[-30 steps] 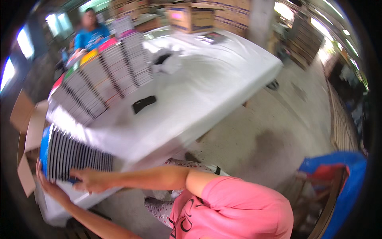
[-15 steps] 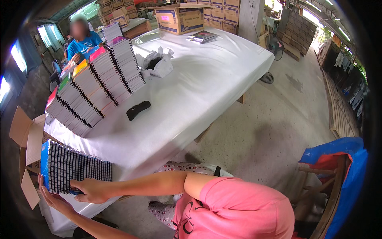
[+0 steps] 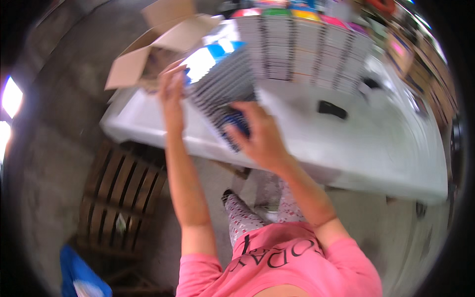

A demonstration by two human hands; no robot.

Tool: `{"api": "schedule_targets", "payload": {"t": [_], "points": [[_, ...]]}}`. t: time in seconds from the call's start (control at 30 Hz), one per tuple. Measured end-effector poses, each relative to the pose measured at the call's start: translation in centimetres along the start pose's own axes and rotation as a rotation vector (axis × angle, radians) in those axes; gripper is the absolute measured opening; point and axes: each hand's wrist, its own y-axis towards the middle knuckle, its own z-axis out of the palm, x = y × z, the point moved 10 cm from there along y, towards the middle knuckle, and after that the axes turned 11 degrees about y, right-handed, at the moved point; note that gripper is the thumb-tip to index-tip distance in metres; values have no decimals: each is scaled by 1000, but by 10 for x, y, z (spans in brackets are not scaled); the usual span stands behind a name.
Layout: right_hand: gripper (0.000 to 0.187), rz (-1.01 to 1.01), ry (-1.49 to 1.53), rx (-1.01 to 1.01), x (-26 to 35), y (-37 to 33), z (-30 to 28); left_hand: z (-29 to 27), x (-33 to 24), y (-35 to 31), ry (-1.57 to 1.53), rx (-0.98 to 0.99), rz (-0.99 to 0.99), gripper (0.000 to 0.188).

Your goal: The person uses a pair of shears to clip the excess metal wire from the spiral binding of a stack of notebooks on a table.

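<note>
A tall stack of blue-covered spiral notebooks stands near the table's front edge, its dark coil bindings toward me and to the right. My left hand presses its bent fingers against the left side of the stack, near the top cover. Low on the coil side, my right hand grips the notebooks, thumb and fingers apart around a bit of blue cover. Motion blur softens both hands, and the right fingertips are partly hidden among the coils.
Left of the stack is an open cardboard box with raised flaps. Behind stand several piles of coil-bound books with coloured covers. A black case-like object lies on the white-covered table. A slatted wooden piece is at lower left.
My view has swung left, so the box, piles and table appear further right and turned. Both hands remain at the blue notebook stack, the right one still at its coil side.
</note>
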Motion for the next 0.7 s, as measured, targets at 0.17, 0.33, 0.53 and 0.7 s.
{"api": "schedule_targets", "payload": {"t": [0.17, 0.33, 0.53, 0.7], "points": [[39, -180, -182, -72, 24, 3, -5, 3, -7, 0, -188, 9, 94, 25], [41, -211, -312, -54, 30, 12, 5, 3, -3, 0, -186, 23, 40, 29], [42, -248, -373, -49, 29, 16, 15, 2, -2, 2, -172, 32, 28, 30], [36, -132, -220, 87, 16, 17, 23, 2, 0, 1, -194, 28, 26, 30]]}}
